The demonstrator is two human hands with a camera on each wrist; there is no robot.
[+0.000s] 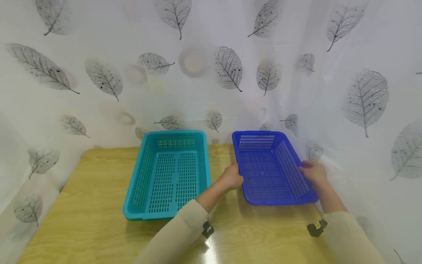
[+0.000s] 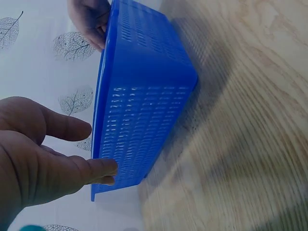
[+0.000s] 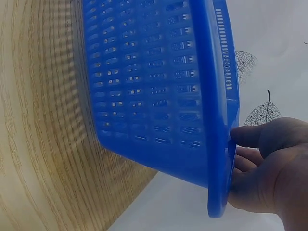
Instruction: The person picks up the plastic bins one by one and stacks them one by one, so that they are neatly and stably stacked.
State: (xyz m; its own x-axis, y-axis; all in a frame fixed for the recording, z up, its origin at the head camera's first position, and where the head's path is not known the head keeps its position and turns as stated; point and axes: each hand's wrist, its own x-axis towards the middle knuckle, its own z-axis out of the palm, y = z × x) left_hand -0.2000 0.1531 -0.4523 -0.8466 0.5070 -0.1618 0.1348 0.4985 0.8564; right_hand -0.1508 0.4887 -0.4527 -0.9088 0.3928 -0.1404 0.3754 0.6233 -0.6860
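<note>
A blue plastic basket (image 1: 263, 172) with slotted walls is on the right side of the wooden table. My right hand (image 1: 314, 174) grips its right rim; in the right wrist view, the fingers and thumb of that hand (image 3: 269, 163) close about the rim near a corner. At the opposite rim is my left hand (image 1: 230, 177). Seen from the left wrist, the left hand (image 2: 53, 154) has straight, spread fingers, with some fingertips against or just in front of the outer wall. Exact contact there is unclear. Beside the left forearm stands an empty teal basket (image 1: 176, 179).
The wooden table (image 1: 95, 194) runs back to a pale curtain (image 1: 197, 99) printed with grey leaves. This curtain also hangs close along the right, behind my right hand. A dark strap device (image 1: 317, 228) is on the right wrist, and another (image 1: 207, 230) on the left.
</note>
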